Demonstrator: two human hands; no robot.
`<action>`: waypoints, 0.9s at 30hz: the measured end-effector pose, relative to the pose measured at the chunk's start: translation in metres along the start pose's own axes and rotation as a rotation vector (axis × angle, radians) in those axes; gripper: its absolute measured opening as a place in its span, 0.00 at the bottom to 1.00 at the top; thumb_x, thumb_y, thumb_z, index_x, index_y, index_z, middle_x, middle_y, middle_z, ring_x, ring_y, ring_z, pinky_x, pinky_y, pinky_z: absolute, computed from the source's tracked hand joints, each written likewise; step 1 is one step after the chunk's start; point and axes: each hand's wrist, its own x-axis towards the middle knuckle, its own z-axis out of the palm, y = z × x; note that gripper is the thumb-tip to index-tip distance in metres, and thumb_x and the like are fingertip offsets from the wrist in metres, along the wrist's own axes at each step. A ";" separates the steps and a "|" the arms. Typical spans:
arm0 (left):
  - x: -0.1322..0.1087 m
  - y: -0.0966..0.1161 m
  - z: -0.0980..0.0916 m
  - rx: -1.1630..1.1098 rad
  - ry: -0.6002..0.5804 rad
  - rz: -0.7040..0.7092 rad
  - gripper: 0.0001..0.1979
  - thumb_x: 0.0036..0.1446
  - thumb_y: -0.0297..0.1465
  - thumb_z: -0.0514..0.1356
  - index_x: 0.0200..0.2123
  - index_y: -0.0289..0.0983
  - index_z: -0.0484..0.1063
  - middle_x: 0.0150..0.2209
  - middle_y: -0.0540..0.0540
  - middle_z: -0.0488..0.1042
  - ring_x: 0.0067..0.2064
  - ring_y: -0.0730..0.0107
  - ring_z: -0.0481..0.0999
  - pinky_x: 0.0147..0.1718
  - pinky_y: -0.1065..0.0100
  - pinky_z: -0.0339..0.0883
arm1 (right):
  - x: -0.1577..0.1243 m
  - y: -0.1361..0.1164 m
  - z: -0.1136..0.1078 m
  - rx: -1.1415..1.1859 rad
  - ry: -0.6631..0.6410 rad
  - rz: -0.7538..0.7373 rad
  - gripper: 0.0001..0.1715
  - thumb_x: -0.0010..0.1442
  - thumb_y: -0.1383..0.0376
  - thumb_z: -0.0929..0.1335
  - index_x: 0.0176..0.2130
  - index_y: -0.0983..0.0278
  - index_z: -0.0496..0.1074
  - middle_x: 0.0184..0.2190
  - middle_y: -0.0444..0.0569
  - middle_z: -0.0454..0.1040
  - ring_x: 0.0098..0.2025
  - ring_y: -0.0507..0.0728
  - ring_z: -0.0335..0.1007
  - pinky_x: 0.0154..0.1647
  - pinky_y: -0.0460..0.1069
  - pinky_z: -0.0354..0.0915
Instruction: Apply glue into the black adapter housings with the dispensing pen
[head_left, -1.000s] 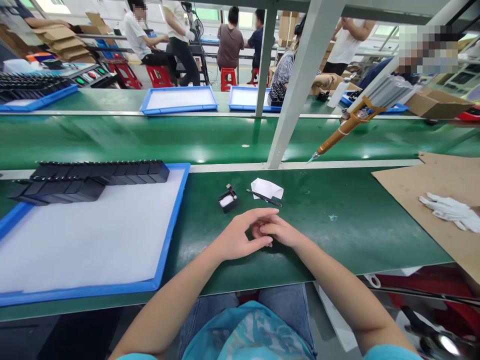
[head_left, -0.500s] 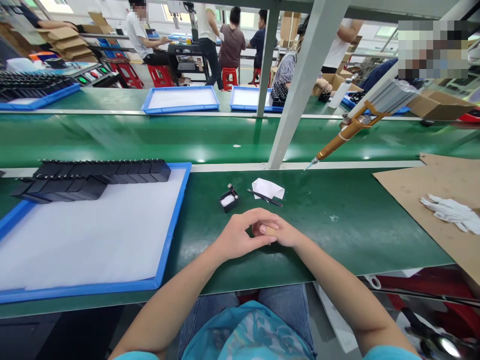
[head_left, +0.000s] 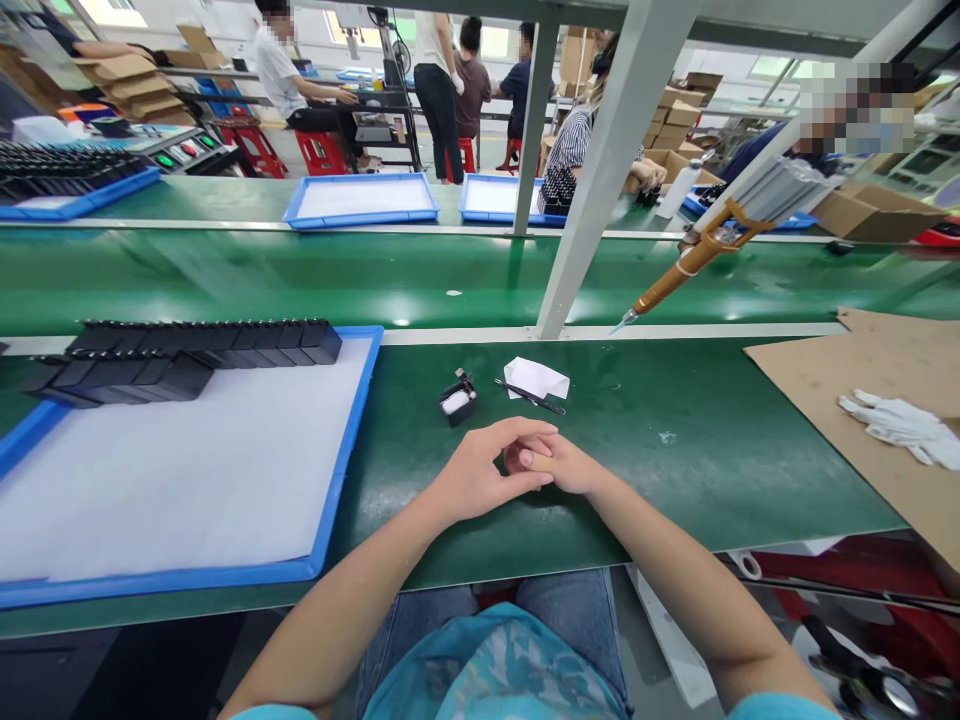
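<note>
My left hand (head_left: pixel 478 470) and my right hand (head_left: pixel 573 466) rest clasped together above the green worktop. The left fingers curl over the right ones, and its thumb lies along the underside. Both are closed, and no object shows between them; some fingertips are hidden. A tan band or covering appears on a finger where they meet. Just beyond the hands sits a small black box-shaped case (head_left: pixel 466 411) with a white inside and a short cable with a plug on top. Beside it, black tweezers (head_left: pixel 531 397) lie partly across a folded white cloth or paper (head_left: pixel 545 375).
At left, a blue-rimmed tray (head_left: pixel 341 470) holds rows of black cases (head_left: pixel 172 375). An amber dispensing syringe (head_left: pixel 667 287) hangs beside a slanted metal post (head_left: pixel 592 190). White gloves (head_left: pixel 900 425) lie on cardboard (head_left: pixel 817 350) at right. Co-workers sit and stand beyond the green belt (head_left: pixel 300 275).
My hands stay clasped in the same place. In the background, a standing person has shifted slightly, and a person in white behind the post is out of sight. A pale spot on the belt moved left.
</note>
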 end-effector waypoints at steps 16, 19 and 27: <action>0.005 -0.001 -0.011 -0.009 -0.110 -0.173 0.12 0.55 0.35 0.63 0.43 0.38 0.74 0.41 0.47 0.77 0.39 0.68 0.76 0.41 0.68 0.70 | -0.004 -0.002 -0.001 -0.672 0.504 -0.225 0.19 0.59 0.55 0.68 0.47 0.62 0.70 0.20 0.39 0.65 0.22 0.49 0.61 0.25 0.44 0.60; 0.006 -0.008 -0.007 -0.111 -0.095 -0.269 0.15 0.57 0.39 0.60 0.45 0.37 0.72 0.40 0.46 0.77 0.36 0.69 0.77 0.38 0.68 0.71 | -0.003 0.003 -0.004 -0.798 0.539 -0.293 0.17 0.59 0.58 0.68 0.47 0.62 0.70 0.21 0.40 0.68 0.22 0.49 0.63 0.26 0.44 0.60; 0.008 -0.020 -0.006 -0.205 -0.146 -0.420 0.17 0.60 0.42 0.57 0.39 0.35 0.76 0.30 0.46 0.78 0.33 0.68 0.78 0.37 0.67 0.73 | -0.001 0.010 -0.004 -1.083 0.608 -0.450 0.15 0.59 0.62 0.67 0.46 0.63 0.71 0.20 0.39 0.67 0.20 0.48 0.63 0.24 0.43 0.60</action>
